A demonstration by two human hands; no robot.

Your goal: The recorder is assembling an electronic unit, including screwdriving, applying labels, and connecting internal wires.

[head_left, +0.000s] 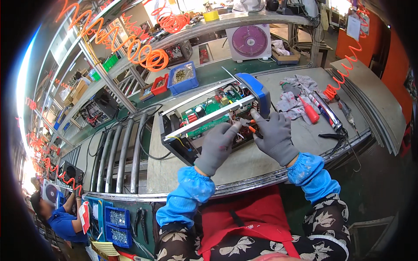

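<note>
An opened electrical unit (174,138) lies before me, its frame bars bare, with a green circuit board (207,114) inside and a blue end panel (257,93) at its right. In grey gloves, both my hands work over its near right part. My right hand (277,135) is closed around small orange-handled pliers (250,126), whose jaws point left among the wires. My left hand (217,147) pinches at the wiring beside the jaws; what lies between its fingertips is hidden. A thin white strip shows just below those fingertips.
Right of the unit lie rags (300,93), a red bottle (308,109), a sealant-like tube (326,112) and a screwdriver-like tool (346,108) on a coiled hose. Blue (182,78) and red (160,85) parts bins stand behind. Rollers (117,156) run left; a person in blue (65,222) sits beyond.
</note>
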